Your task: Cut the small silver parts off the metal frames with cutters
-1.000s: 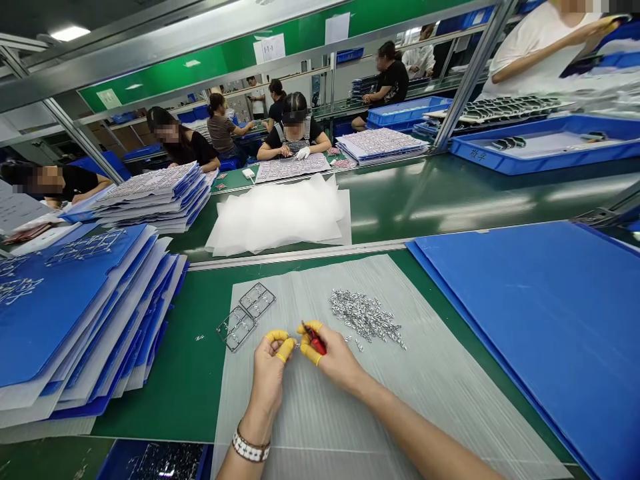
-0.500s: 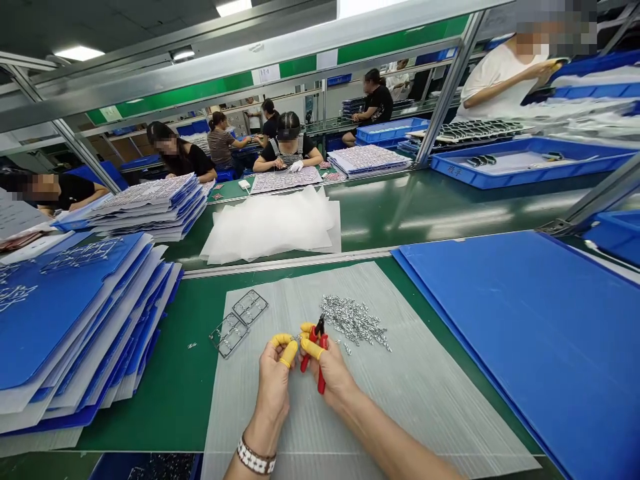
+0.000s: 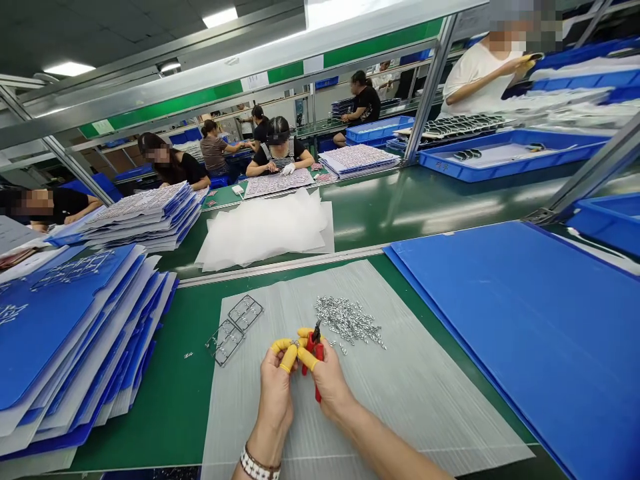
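My left hand (image 3: 278,380), in yellow finger cots, is closed in a pinch on a small silvery part (image 3: 295,343) whose kind I cannot make out. Against it, my right hand (image 3: 327,377) holds red-handled nippers (image 3: 319,373) with their dark jaws pointing up and away. Its yellow-covered thumb and finger also meet at the small part. Just beyond the hands lies a pile of small shiny metal-looking pieces (image 3: 350,320) on a translucent foam sheet (image 3: 400,400). Two joined frames with small parts in them (image 3: 235,327) rest at the sheet's left edge.
Stacked blue sheets with white liners (image 3: 85,333) stand at left. Large blue sheets (image 3: 500,320) lie at right. White foam sheets (image 3: 265,230) are on the bench beyond, near a blue tray (image 3: 500,157). Several co-workers sit further back; one person stands at upper right.
The view has shifted slightly. My right thumb and finger have come closer to my left fingertips at the small part, and the nippers have turned a little. The pile and frames look unchanged.
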Demonstrator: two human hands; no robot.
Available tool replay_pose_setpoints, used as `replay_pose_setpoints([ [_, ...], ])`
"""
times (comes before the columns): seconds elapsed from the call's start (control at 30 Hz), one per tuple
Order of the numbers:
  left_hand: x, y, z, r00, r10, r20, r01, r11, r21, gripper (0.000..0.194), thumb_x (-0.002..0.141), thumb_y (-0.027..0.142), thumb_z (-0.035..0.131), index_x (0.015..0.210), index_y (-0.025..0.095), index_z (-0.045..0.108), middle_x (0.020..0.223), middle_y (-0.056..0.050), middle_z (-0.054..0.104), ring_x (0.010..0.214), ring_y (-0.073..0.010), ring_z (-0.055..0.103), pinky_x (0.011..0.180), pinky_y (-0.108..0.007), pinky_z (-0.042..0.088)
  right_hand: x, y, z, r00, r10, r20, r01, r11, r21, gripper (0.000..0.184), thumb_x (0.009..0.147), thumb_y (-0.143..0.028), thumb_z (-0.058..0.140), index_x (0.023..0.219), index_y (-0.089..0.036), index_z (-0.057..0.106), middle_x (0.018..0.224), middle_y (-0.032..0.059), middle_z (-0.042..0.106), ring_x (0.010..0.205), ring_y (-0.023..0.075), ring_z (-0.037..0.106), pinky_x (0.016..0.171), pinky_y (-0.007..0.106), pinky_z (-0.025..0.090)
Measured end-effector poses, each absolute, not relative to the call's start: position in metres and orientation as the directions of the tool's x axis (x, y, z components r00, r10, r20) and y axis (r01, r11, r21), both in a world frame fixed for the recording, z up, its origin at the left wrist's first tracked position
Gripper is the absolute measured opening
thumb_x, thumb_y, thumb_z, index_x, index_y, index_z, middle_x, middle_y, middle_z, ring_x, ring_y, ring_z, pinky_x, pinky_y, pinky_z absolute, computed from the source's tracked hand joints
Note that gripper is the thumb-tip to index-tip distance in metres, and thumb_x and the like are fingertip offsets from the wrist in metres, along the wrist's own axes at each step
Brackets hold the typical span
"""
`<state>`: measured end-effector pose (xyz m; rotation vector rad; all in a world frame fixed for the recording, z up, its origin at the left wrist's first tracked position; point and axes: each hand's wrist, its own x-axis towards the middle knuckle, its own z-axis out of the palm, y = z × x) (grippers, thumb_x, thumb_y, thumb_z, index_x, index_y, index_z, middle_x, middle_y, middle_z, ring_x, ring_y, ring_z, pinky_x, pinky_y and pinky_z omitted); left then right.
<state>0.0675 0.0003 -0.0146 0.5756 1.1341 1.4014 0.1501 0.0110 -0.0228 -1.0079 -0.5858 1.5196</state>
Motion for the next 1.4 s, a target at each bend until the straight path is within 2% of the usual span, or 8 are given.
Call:
replay_pose_setpoints([
  [0.27,0.072,0.015,-0.02,-0.185,0.958,-0.221,-0.368,0.141,0.919,0.027,0.064,0.033,0.076,0.081,0.015,0.065,0.068,0.002,0.054,0.057,-0.0078,0.042,0.057,-0.021,0.035,0.175,0.024,-0.026,0.128,0.966,-0.222,-0.467,-0.139,-0.873,0.041,0.062,-0.03,0.072,0.099,-0.022,0.058,0.082,0.0007,0.059,0.074,0.0169,0.055,0.06,0.027,0.041],
  [0.53,0.082,0.02,-0.025,-0.123,0.948,-0.293,-0.506,0.194,0.841,0.029,0.059,0.03,0.079,0.081,0.015,0.066,0.078,-0.002,0.062,0.063,-0.0102,0.05,0.063,-0.024,0.042,0.171,0.018,-0.03,0.109,0.964,-0.24,-0.519,-0.151,-0.841,0.04,0.061,-0.03,0.074,0.096,-0.021,0.058,0.076,-0.0006,0.059,0.067,0.0156,0.054,0.062,0.029,0.044],
  [0.7,0.079,0.026,-0.031,-0.127,0.959,-0.253,-0.294,0.207,0.933,0.028,0.063,0.036,0.074,0.079,0.014,0.066,0.068,-0.001,0.06,0.055,-0.0093,0.047,0.056,-0.024,0.039,0.173,0.021,-0.033,0.132,0.956,-0.262,-0.506,-0.162,-0.847,0.04,0.061,-0.031,0.073,0.097,-0.02,0.058,0.076,-0.0009,0.059,0.063,0.0141,0.053,0.058,0.027,0.042],
  [0.93,0.09,0.043,-0.031,-0.068,0.984,-0.165,-0.074,0.16,0.984,0.033,0.065,0.034,0.072,0.093,0.017,0.068,0.089,-0.006,0.066,0.072,-0.0143,0.053,0.064,-0.024,0.04,0.203,0.03,-0.042,0.257,0.945,-0.202,-0.424,-0.077,-0.902,0.043,0.062,-0.032,0.072,0.101,-0.018,0.057,0.083,0.0013,0.06,0.071,0.0156,0.055,0.06,0.026,0.044],
  [1.03,0.097,0.045,-0.025,-0.005,0.976,-0.217,-0.119,0.215,0.969,0.03,0.068,0.04,0.069,0.084,0.015,0.067,0.073,-0.002,0.061,0.058,-0.0094,0.045,0.053,-0.021,0.032,0.209,0.029,-0.046,0.261,0.952,-0.16,-0.376,-0.053,-0.925,0.041,0.065,-0.032,0.07,0.102,-0.019,0.056,0.086,0.0022,0.06,0.078,0.0174,0.057,0.065,0.028,0.046],
  [1.2,0.097,0.043,-0.015,0.098,0.939,-0.331,-0.165,0.343,0.925,0.033,0.063,0.044,0.071,0.07,0.014,0.059,0.054,0.005,0.048,0.043,-0.0041,0.028,0.044,-0.021,0.016,0.209,0.021,-0.046,0.206,0.979,-0.006,-0.163,0.028,-0.986,0.034,0.073,-0.031,0.062,0.105,-0.02,0.054,0.086,0.0027,0.061,0.08,0.0179,0.06,0.075,0.031,0.049],
  [1.3,0.091,0.04,-0.012,0.108,0.928,-0.355,-0.154,0.369,0.917,0.029,0.063,0.04,0.069,0.068,0.015,0.055,0.052,0.006,0.045,0.042,-0.0039,0.026,0.044,-0.021,0.015,0.21,0.015,-0.046,0.121,0.982,0.144,0.089,0.134,-0.987,0.031,0.079,-0.025,0.053,0.11,-0.021,0.052,0.09,0.0043,0.062,0.079,0.0177,0.06,0.074,0.032,0.05],
  [1.4,0.089,0.036,-0.012,0.081,0.94,-0.33,-0.119,0.338,0.934,0.023,0.062,0.034,0.067,0.063,0.015,0.054,0.051,0.006,0.044,0.045,-0.0057,0.031,0.046,-0.02,0.02,0.208,0.01,-0.047,0.028,0.948,0.318,0.301,0.296,-0.907,0.032,0.08,-0.019,0.048,0.112,-0.022,0.051,0.098,0.007,0.063,0.085,0.0193,0.06,0.075,0.033,0.05],
])
